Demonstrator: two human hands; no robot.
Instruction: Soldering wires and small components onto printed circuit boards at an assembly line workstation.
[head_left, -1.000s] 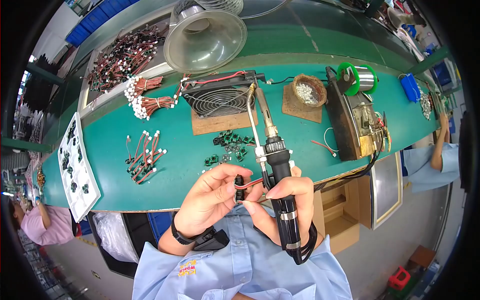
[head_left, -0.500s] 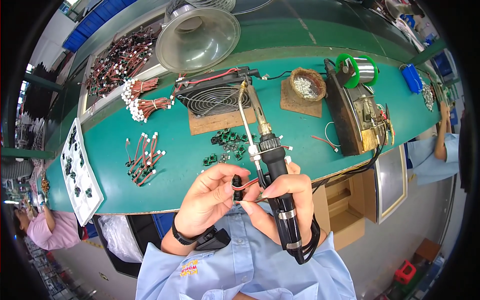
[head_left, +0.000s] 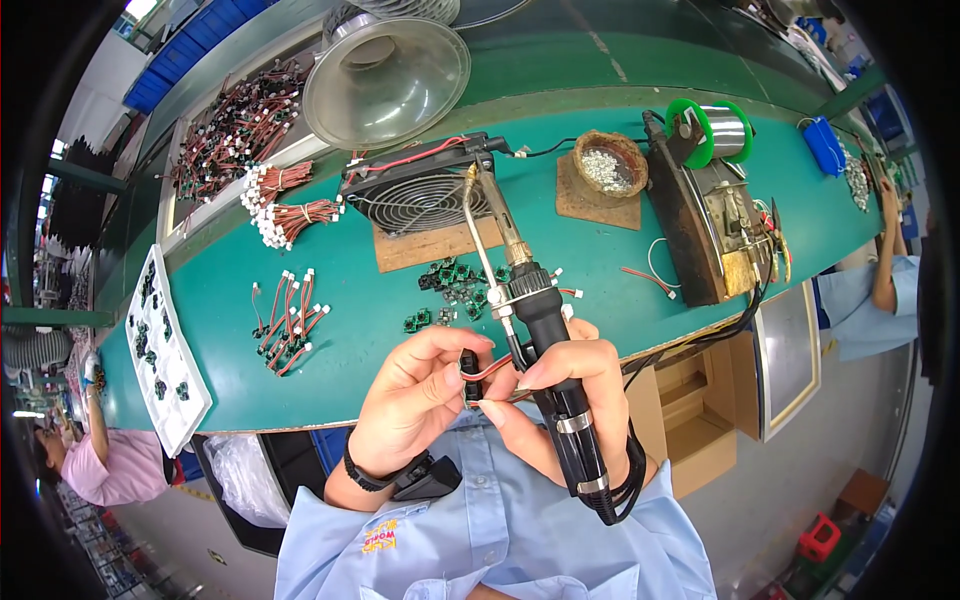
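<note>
My left hand [head_left: 405, 400] pinches a small black part [head_left: 470, 378] between thumb and fingers, in front of my chest. A red and black wire [head_left: 490, 371] runs from it to my right hand [head_left: 590, 385]. That hand is wrapped round the black handle of a soldering iron [head_left: 541, 322], its metal tip pointing away from me toward the fan. A thin tube is clamped along the iron. My right thumb and a fingertip reach beside the black part; whether they grip the wire is hard to see. Just beyond lie small green circuit boards [head_left: 455, 275].
Wired pieces [head_left: 290, 325] and a white tray [head_left: 200, 405] of boards lie left. Behind stand a fan [head_left: 425, 200], a clear funnel hood [head_left: 390, 85] and heaped wire leads [head_left: 240, 130]. A bowl [head_left: 610, 165], solder spool [head_left: 728, 135] and iron stand [head_left: 690, 235] are right.
The bench has shifted slightly in the picture, and the iron's tip sits a little further left. Both hands keep nearly the same pose and the same hold.
</note>
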